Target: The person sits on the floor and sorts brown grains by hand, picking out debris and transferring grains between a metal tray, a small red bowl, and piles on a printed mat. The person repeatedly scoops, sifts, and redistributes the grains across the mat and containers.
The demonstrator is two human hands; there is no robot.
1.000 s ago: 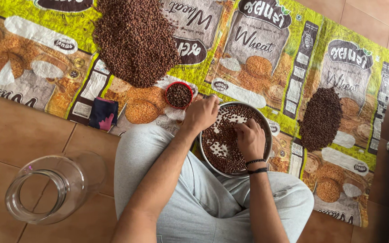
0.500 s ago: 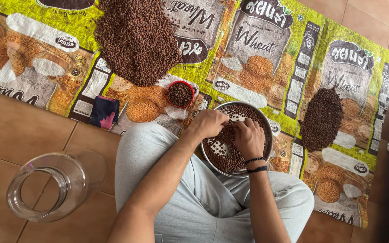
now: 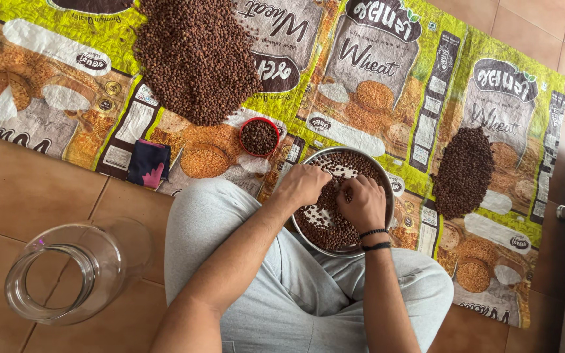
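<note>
At the far left, a clear glass jar lies on the tiled floor, its mouth toward the camera, well apart from both hands. Above it, a printed plastic sheet of green and yellow sack panels spreads across the floor. A large heap of brown beans sits on the sheet near its upper left, and a small folded dark cloth with a pink mark lies at the sheet's lower edge. Just right of the cloth stands a small red bowl filled with dark beans, just beside the steel plate. The plate rests on the sheet in front of the person's crossed legs in grey trousers, and brown beans cover much of its bottom, with some bare metal showing at the upper side. The left hand lies on the plate's left rim, fingers curled down into the beans; whether it pinches any cannot be told. The right hand, with two dark bands at the wrist, rests in the plate close beside the left, fingers bent loosely over the beans, knuckles up. Farther right, a smaller, darker heap lies on the sheet, apart from the plate.
</note>
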